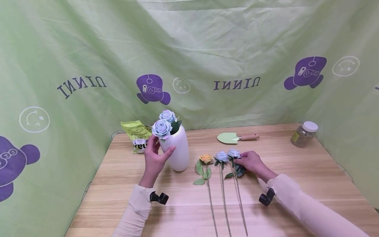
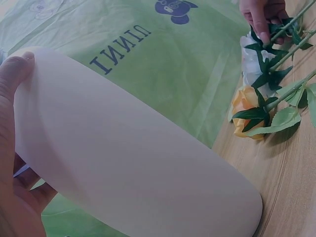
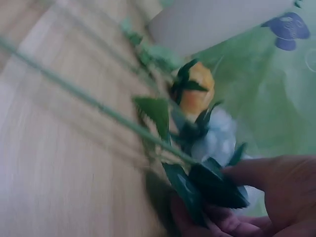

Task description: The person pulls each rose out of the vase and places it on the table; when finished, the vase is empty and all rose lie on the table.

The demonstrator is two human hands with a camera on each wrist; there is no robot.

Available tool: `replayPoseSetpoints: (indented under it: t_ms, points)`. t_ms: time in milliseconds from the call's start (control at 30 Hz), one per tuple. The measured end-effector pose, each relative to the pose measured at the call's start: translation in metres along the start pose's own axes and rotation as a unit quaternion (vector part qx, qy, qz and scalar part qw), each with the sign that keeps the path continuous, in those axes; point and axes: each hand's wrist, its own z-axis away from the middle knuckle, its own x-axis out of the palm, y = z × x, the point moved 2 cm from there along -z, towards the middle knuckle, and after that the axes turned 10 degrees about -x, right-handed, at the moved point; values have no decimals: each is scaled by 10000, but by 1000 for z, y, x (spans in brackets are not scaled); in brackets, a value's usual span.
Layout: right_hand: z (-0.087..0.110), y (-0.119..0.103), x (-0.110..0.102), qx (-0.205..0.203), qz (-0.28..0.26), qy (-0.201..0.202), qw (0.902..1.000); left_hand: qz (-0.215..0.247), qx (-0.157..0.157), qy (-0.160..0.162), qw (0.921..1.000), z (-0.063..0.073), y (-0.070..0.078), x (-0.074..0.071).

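Your left grip [image 1: 156,157] holds the vase [image 1: 179,156] below frame centre; your right grip [image 1: 251,161] pinches a blue rose [image 1: 234,153], lower right.

Head view is bright, evenly lit, fairly sharp, with pale pinkish sheen low on the light wood-grain tabletop [image 1: 180,215] and soft shadows; left wrist dimmer, greyish, faint shading across the smooth white rounded vase [image 2: 138,143]; right wrist dim, motion-blurred, tabletop smeared, orange layered-petal rose [image 3: 198,94] soft-edged.

Green stem [image 3: 100,106] — cut off by right wrist view's edge
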Motion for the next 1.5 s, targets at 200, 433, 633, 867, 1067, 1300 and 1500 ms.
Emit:
replayPoseSetpoints:
  t_ms: [200, 433, 633, 867, 1067, 1300, 1500]
  points:
    - [-3, -1, -5, -628, 1273, 27, 9899, 35, -11, 11, 10000, 0, 2, 0]
    - [-3, -1, -9, -761, 1771, -125, 9812, 73, -48, 11, 10000, 0, 2, 1]
    - [1, -5, -15, -814, 1920, -188, 9778, 68, -29, 35, 10000, 0, 2, 1]
    - [9, -19, -26, -772, 2077, -269, 9748, 65, -44, 5, 10000, 0, 0, 1]
    - [12, -35, -39, -944, 2253, -159, 9696, 85, -37, 5, 10000, 0, 0, 1]
    - [11, -57, -57, -1575, 1585, 574, 9730, 41, -103, 25, 9999, 1, 2, 3]
    - [8, -81, -57, -2202, 660, 1083, 9672, 36, -203, 97, 9997, 1, 2, 3]
